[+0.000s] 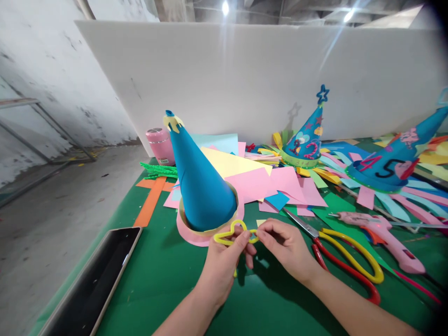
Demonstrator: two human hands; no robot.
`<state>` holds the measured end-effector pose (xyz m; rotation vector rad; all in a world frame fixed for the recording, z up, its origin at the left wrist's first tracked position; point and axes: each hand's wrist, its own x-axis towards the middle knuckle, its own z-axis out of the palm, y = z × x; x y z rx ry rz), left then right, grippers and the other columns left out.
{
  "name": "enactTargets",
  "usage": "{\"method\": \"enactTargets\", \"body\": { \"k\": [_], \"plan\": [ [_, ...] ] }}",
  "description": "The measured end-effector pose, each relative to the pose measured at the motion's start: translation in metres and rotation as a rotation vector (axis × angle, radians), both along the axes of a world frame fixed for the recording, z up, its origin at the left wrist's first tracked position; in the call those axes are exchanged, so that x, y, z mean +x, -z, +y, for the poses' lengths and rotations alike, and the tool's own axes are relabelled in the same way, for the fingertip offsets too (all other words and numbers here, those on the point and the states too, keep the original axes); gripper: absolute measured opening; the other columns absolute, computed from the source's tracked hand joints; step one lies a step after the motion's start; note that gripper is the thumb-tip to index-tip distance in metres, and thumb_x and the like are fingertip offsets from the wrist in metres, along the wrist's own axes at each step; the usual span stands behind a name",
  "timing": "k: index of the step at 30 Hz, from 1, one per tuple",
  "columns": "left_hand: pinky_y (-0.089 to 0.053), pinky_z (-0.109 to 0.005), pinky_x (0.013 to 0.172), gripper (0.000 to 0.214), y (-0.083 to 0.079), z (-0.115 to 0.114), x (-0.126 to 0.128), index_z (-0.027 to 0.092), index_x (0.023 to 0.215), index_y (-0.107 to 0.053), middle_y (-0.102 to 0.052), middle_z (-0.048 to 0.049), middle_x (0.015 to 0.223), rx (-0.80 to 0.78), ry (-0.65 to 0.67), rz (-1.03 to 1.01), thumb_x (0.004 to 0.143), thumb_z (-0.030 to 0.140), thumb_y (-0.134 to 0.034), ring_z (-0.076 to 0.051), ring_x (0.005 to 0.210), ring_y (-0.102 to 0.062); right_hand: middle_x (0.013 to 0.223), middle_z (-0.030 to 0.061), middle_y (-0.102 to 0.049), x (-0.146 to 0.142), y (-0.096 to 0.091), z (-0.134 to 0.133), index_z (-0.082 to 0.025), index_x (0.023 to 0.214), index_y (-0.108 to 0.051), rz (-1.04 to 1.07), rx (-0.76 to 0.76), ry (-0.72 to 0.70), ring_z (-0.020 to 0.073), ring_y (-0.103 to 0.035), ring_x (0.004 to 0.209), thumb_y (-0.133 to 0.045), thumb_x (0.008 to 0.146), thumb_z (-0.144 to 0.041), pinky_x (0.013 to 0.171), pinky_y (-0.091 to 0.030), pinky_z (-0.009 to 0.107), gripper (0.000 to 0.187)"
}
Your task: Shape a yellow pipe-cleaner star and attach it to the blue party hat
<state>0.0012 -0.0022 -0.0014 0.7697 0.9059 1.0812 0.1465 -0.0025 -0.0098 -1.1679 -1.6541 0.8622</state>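
Note:
Both hands pinch a yellow pipe cleaner [234, 232] bent into a looped shape, held just above the green table [168, 275]. My left hand [224, 263] grips its left and lower part, fingers closed. My right hand [285, 247] pinches its right end between thumb and fingertips. Directly behind the pipe cleaner stands a plain blue paper cone hat [199, 179] with a pink brim and a yellow trim near its tip.
Red-and-yellow scissors [346, 261] and a pink glue gun [381, 235] lie to the right. Sheets of coloured paper [266, 182], two decorated blue cone hats [308, 135] [395, 158], green pipe cleaners [157, 170], a pink cup [159, 144] and a tablet [94, 280] are around.

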Motion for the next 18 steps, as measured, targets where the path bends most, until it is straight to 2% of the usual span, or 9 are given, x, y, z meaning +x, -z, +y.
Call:
{"method": "enactTargets", "body": {
  "k": [5, 8, 10, 12, 14, 18],
  "plan": [
    [-0.039, -0.017, 0.040, 0.018, 0.002, 0.000, 0.001, 0.016, 0.066, -0.051, -0.058, 0.0029, 0.051, 0.003, -0.032, 0.054, 0.067, 0.023, -0.067, -0.009, 0.046, -0.052, 0.058, -0.0019, -0.050, -0.003, -0.002, -0.001, -0.017, 0.062, -0.052, 0.040, -0.085, -0.020, 0.0103, -0.045, 0.054, -0.048, 0.083, -0.028, 0.052, -0.039, 0.022, 0.024],
    [-0.036, -0.015, 0.037, 0.019, 0.001, 0.002, 0.001, 0.016, 0.067, -0.049, -0.058, 0.0031, 0.049, -0.022, -0.030, 0.047, 0.068, 0.023, -0.067, -0.007, 0.040, -0.048, 0.063, -0.0004, -0.054, -0.003, -0.003, -0.001, -0.016, 0.070, -0.058, 0.030, -0.064, -0.042, 0.0104, -0.048, 0.056, -0.049, 0.083, -0.025, 0.052, -0.041, 0.021, 0.018],
    [-0.034, -0.013, 0.036, 0.018, 0.001, 0.003, 0.000, 0.016, 0.067, -0.048, -0.057, 0.0039, 0.047, -0.048, -0.012, 0.006, 0.070, 0.022, -0.065, -0.005, 0.037, -0.046, 0.070, 0.0014, -0.060, -0.002, -0.003, 0.001, -0.016, 0.082, -0.062, 0.000, 0.026, -0.058, 0.0113, -0.052, 0.061, -0.053, 0.080, -0.022, 0.055, -0.044, 0.022, 0.011],
    [-0.033, -0.012, 0.035, 0.017, 0.000, 0.005, -0.001, 0.016, 0.066, -0.048, -0.056, 0.0046, 0.045, -0.090, 0.022, -0.042, 0.071, 0.021, -0.063, -0.003, 0.035, -0.045, 0.076, 0.0034, -0.063, 0.002, -0.003, 0.002, -0.017, 0.090, -0.064, -0.036, 0.162, -0.070, 0.0126, -0.057, 0.068, -0.057, 0.078, -0.020, 0.061, -0.047, 0.022, 0.015],
    [-0.033, -0.011, 0.035, 0.017, -0.001, 0.005, -0.001, 0.016, 0.064, -0.048, -0.055, 0.0048, 0.044, -0.128, 0.059, -0.080, 0.072, 0.020, -0.063, -0.003, 0.034, -0.044, 0.077, 0.0051, -0.065, 0.005, -0.003, 0.004, -0.016, 0.091, -0.066, -0.078, 0.310, -0.076, 0.0138, -0.059, 0.073, -0.058, 0.078, -0.019, 0.066, -0.048, 0.024, 0.015],
    [-0.034, -0.011, 0.034, 0.018, -0.004, 0.004, 0.000, 0.015, 0.061, -0.049, -0.056, 0.0045, 0.043, -0.152, 0.100, -0.129, 0.071, 0.019, -0.064, -0.003, 0.033, -0.045, 0.070, 0.0067, -0.067, 0.010, -0.004, 0.004, -0.014, 0.087, -0.066, -0.149, 0.507, -0.054, 0.0143, -0.059, 0.066, -0.061, 0.077, -0.019, 0.061, -0.048, 0.025, 0.013]
  ]
}}
